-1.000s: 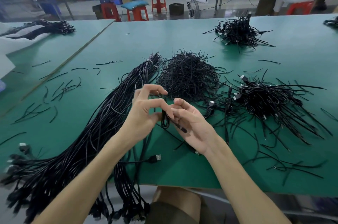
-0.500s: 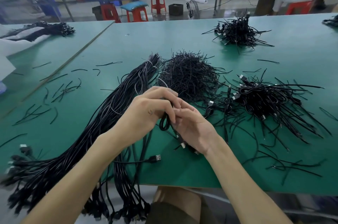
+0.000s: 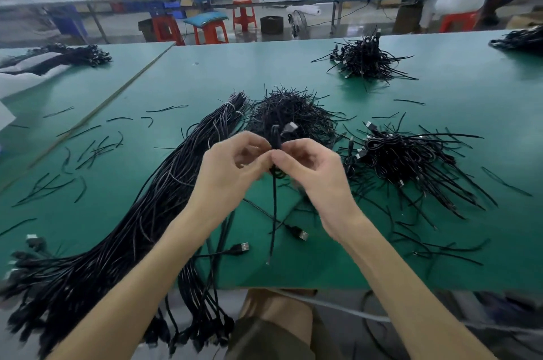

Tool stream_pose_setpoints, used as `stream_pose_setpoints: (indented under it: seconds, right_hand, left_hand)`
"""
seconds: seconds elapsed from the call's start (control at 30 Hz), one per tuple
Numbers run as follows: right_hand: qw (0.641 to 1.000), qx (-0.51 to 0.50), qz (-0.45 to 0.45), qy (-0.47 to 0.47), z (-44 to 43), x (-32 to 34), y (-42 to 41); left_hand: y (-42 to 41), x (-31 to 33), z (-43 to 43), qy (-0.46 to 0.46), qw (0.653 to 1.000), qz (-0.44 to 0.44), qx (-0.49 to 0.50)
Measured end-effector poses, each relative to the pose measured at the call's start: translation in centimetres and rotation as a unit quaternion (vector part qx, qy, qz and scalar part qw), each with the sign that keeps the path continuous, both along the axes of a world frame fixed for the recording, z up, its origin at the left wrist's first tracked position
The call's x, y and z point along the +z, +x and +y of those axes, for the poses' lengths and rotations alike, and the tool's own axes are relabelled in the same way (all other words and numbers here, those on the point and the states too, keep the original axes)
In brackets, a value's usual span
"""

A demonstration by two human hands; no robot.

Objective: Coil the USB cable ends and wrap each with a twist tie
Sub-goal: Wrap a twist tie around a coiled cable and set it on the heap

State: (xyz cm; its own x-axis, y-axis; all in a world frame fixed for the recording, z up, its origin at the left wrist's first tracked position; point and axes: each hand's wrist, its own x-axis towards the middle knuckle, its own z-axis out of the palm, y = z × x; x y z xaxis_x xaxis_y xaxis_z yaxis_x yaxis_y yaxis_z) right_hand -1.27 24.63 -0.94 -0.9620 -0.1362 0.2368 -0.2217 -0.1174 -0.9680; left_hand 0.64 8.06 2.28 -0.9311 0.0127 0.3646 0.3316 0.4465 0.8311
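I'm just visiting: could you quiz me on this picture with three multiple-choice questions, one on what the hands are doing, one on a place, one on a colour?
1. What are the left hand and right hand doing? A. Lying flat. B. Both pinching one black cable. C. Waving apart.
2. Where is the heap of short ties? A. On the table, just beyond the hands. B. In a drawer. C. In a bucket.
3. What colour is the table top? A. Red. B. White. C. Green.
Answers: 1 B, both pinch the cable, its plug sticking up; 2 A, it lies right behind the hands; 3 C, the top is green.
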Motion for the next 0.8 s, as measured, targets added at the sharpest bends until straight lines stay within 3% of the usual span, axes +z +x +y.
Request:
stream_pose_setpoints:
  seconds: [0.1, 0.2, 0.3, 0.37, 0.47, 0.57, 0.63, 0.67, 0.7, 0.8]
  right_hand:
    - [0.996, -0.005, -0.078, -0.032, 3.0, 0.6, -0.4]
    - [0.988, -0.075, -0.082, 0.111, 6.4, 0.5, -2.3]
    - [0.918, -0.189, -0.029, 0.346, 9.7, 0.1, -4.9]
    - [0.861, -0.227, -0.022, 0.455, 11.2, -0.7, -6.3]
    - [0.802, -0.220, -0.024, 0.554, 11.6, -2.2, -6.6]
    - [0.729, -0.244, 0.044, 0.638, 10.6, -2.7, -5.4]
    - [0.703, -0.258, 0.091, 0.657, 9.4, -2.4, -4.3]
    - [0.719, -0.247, 0.107, 0.641, 8.7, -2.1, -3.7]
    - [0.757, -0.217, 0.120, 0.605, 7.8, -1.7, -3.0]
    - [0.908, 0.001, 0.061, 0.415, 4.2, 0.0, -0.2]
  left_hand:
    - [0.4, 0.1, 0.8, -0.063, 0.994, -0.027, -0.082]
    - [0.8, -0.7, -0.6, -0.172, 0.975, -0.102, -0.097]
    - [1.2, -2.5, -3.1, -0.368, 0.888, -0.249, -0.121]
    - [1.6, -3.8, -4.2, -0.427, 0.847, -0.288, -0.130]
    - [1.9, -4.8, -4.7, -0.396, 0.869, -0.279, -0.106]
    - [2.0, -4.8, -4.7, -0.372, 0.892, -0.244, -0.084]
    - [2.0, -4.2, -3.9, -0.268, 0.935, -0.220, -0.068]
    - [1.8, -3.5, -3.4, -0.196, 0.956, -0.209, -0.064]
    - [1.7, -2.6, -2.8, -0.122, 0.972, -0.193, -0.061]
    - [1.3, 0.2, -1.0, 0.049, 0.989, -0.125, -0.062]
